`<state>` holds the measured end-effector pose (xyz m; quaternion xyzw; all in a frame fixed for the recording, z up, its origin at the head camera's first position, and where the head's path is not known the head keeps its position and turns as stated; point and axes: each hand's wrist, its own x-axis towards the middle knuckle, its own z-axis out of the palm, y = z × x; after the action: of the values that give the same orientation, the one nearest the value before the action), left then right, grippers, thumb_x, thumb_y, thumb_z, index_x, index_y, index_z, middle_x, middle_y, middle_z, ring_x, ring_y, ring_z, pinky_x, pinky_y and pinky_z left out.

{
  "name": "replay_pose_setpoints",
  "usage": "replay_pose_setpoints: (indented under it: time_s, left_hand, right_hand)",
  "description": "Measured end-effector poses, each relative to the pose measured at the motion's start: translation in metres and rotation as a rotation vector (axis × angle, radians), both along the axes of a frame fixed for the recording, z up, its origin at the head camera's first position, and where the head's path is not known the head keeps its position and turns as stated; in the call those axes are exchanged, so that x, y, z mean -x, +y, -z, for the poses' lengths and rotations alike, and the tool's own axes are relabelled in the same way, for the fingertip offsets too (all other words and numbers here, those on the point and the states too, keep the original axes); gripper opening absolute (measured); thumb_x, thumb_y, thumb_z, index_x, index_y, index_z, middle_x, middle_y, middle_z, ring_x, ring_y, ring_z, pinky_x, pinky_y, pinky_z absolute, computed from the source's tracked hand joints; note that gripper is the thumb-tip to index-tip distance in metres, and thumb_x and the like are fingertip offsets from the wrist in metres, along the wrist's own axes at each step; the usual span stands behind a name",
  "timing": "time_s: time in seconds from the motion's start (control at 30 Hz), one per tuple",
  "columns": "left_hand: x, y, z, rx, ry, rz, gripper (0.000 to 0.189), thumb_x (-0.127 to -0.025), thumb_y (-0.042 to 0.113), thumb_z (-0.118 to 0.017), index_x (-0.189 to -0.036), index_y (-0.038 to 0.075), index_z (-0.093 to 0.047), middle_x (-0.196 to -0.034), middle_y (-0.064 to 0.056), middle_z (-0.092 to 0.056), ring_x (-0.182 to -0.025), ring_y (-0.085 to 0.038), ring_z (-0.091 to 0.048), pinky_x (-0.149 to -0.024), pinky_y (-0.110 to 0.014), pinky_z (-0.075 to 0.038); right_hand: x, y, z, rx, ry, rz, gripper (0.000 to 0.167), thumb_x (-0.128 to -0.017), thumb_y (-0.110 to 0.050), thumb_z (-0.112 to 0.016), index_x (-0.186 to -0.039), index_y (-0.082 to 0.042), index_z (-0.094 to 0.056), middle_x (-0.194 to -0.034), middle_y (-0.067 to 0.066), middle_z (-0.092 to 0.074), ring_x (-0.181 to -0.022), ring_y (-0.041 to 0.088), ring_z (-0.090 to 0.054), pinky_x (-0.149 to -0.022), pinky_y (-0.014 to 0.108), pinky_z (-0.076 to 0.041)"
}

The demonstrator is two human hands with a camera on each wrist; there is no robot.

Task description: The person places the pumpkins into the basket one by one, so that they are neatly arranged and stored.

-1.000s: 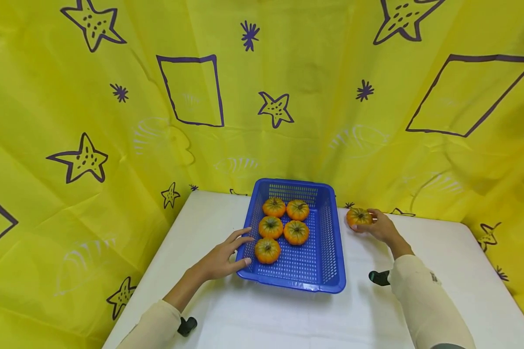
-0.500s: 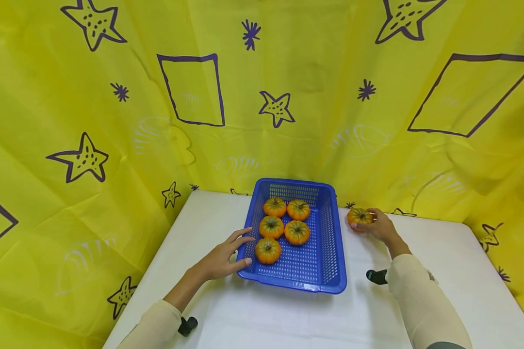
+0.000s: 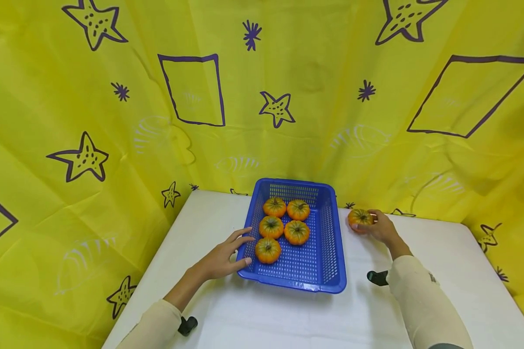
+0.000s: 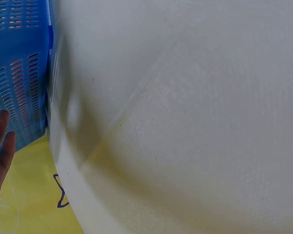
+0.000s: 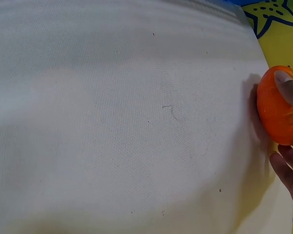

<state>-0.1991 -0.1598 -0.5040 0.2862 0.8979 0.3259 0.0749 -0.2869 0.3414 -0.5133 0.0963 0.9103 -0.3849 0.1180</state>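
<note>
In the head view my right hand (image 3: 382, 228) holds a small orange pumpkin (image 3: 360, 216) at the back of the table, right of the basket. The right wrist view shows the thumb (image 5: 289, 87) on the side of this pumpkin (image 5: 278, 109), with other fingers below it. My left hand (image 3: 220, 259) has its fingers spread at the left rim of the blue plastic basket (image 3: 323, 277). Several similar pumpkins, such as the front one (image 3: 268, 250), lie in the basket's left and back part. In the left wrist view two fingers overlap the basket's slotted wall (image 4: 19, 97).
A white tabletop (image 3: 262, 320) lies under everything. A yellow curtain (image 3: 314, 145) with drawn stars hangs behind the table and along both sides. Dark pieces show beside each forearm, the left piece (image 3: 187, 326) and the right piece (image 3: 377, 277).
</note>
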Motion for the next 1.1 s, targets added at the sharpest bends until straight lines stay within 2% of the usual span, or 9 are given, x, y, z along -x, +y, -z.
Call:
replay_pose_setpoints:
  time_s: [0.2,0.53,0.87,1.1]
  left_hand:
    - [-0.001,0.001,0.0,0.003,-0.007,-0.007,0.056,-0.097,0.045,-0.06,-0.147,0.022,-0.049,-0.166,0.009,-0.023,-0.144,-0.035,-0.042,-0.101,-0.055,-0.052]
    - [-0.001,0.001,-0.002,0.004,-0.006,-0.004,0.056,-0.097,0.045,-0.06,-0.147,0.022,-0.049,-0.166,0.009,-0.023,-0.143,-0.034,-0.043,-0.101,-0.054,-0.053]
    - [0.0,0.001,0.0,-0.011,0.0,0.005,0.055,-0.098,0.043,-0.061,-0.147,0.021,-0.05,-0.166,0.009,-0.023,-0.141,-0.034,-0.046,-0.1,-0.052,-0.053]
    - [0.001,0.0,0.003,-0.011,0.01,0.006,0.056,-0.098,0.042,-0.062,-0.147,0.02,-0.049,-0.166,0.008,-0.023,-0.142,-0.035,-0.044,-0.1,-0.054,-0.053]
  right_hand:
    - [-0.003,0.001,0.0,-0.002,0.016,-0.022,0.091,-0.092,-0.038,-0.072,-0.153,0.009,-0.022,-0.151,0.041,-0.028,-0.135,0.056,-0.034,-0.114,0.065,-0.033]
    - [-0.008,0.003,-0.003,-0.002,0.034,-0.049,0.087,-0.093,-0.04,-0.07,-0.154,0.005,-0.026,-0.15,0.041,-0.029,-0.134,0.057,-0.035,-0.112,0.066,-0.035]
    - [-0.011,0.006,-0.01,0.023,0.051,-0.063,0.088,-0.094,-0.04,-0.069,-0.155,0.005,-0.024,-0.151,0.041,-0.027,-0.135,0.058,-0.032,-0.112,0.068,-0.033]
    - [-0.017,0.007,-0.019,0.019,0.099,-0.089,0.086,-0.094,-0.038,-0.069,-0.154,0.006,-0.025,-0.15,0.041,-0.029,-0.134,0.058,-0.033,-0.11,0.069,-0.034]
